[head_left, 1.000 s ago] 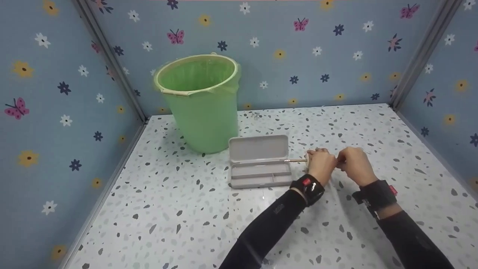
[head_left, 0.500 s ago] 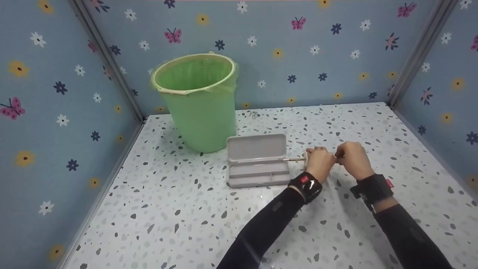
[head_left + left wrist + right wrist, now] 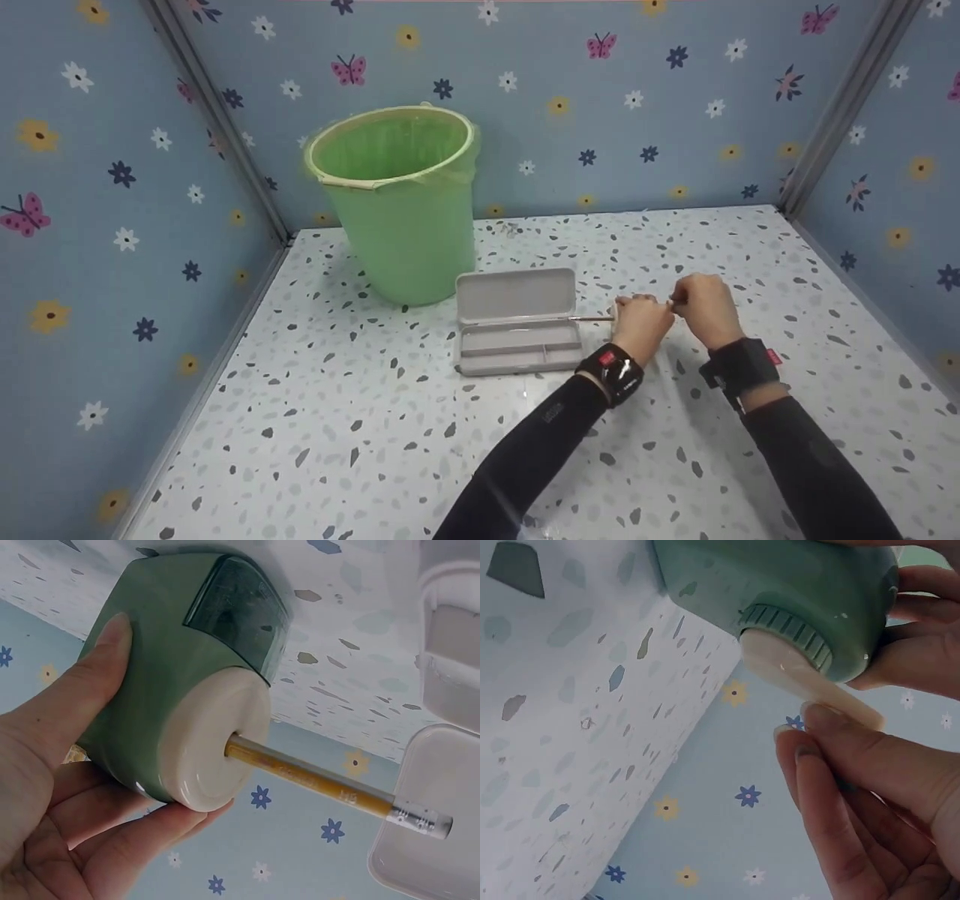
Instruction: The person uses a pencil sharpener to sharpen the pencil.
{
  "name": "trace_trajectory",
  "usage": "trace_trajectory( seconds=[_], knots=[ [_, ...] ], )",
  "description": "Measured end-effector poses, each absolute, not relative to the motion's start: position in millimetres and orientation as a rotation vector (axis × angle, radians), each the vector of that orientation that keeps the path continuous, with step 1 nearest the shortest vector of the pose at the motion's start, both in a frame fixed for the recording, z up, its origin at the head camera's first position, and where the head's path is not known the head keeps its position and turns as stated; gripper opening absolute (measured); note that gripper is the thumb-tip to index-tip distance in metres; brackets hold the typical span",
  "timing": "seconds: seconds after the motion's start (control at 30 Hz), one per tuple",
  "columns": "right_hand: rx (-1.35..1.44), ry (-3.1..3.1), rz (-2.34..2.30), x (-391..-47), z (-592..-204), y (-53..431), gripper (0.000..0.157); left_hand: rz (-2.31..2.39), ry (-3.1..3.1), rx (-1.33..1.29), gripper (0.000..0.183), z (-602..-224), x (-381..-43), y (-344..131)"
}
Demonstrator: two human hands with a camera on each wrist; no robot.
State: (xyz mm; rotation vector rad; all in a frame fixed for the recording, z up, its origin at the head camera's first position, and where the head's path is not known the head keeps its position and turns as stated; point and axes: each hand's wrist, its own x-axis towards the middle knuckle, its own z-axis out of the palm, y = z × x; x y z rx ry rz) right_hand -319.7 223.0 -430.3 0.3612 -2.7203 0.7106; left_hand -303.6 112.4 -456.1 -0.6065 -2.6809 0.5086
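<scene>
My left hand (image 3: 643, 322) grips a green pencil sharpener (image 3: 150, 682) with a cream round front and a dark see-through window. A yellow pencil (image 3: 315, 784) with a metal ferrule sticks out of the hole in that front; its other end is hidden inside. On the opposite side, a cream crank handle (image 3: 802, 675) joins a ribbed green collar. The right hand (image 3: 705, 307) has its thumb and fingers curled at the crank's outer end, which they partly hide. In the head view the hands cover most of the sharpener.
An open grey pencil case (image 3: 516, 295) with compartments lies left of the hands. Behind it, to the left, stands a green lined bin (image 3: 405, 240). Flowered panels (image 3: 570, 112) enclose the speckled table (image 3: 337, 420) at the back and sides.
My right hand has shifted a little away from me and its wrist has turned slightly. The left hand, sharpener and pencil have stayed almost in place.
</scene>
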Motion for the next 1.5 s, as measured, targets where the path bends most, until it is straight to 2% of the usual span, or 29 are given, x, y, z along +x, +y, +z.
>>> trace_trajectory(
  seconds=[0.23,0.6,0.67,1.07,1.23,1.5],
  knots=[
    [0.32,-2.763,0.722,-340.9,-436.6,219.6,0.003,0.534,-2.681,-0.62,0.033,-455.2,-306.4,107.3],
    [0.37,-2.814,0.699,-363.0,-473.9,223.2,0.016,0.499,-2.688,-0.617,0.028,-453.5,-303.1,107.0],
    [0.358,-2.847,0.731,-362.0,-477.5,224.2,0.018,0.513,-2.703,-0.618,0.028,-452.2,-302.8,107.2],
    [0.438,-3.011,0.757,-341.7,-482.1,236.0,0.006,0.566,-2.756,-0.636,0.032,-452.3,-303.8,112.8],
    [0.469,-3.017,0.847,-327.8,-476.6,239.3,0.003,0.555,-2.776,-0.63,0.025,-451.4,-303.9,113.7],
    [0.472,-3.011,0.894,-312.2,-464.7,240.6,0.005,0.524,-2.794,-0.579,0.031,-451.1,-303.0,114.7]
  ],
)
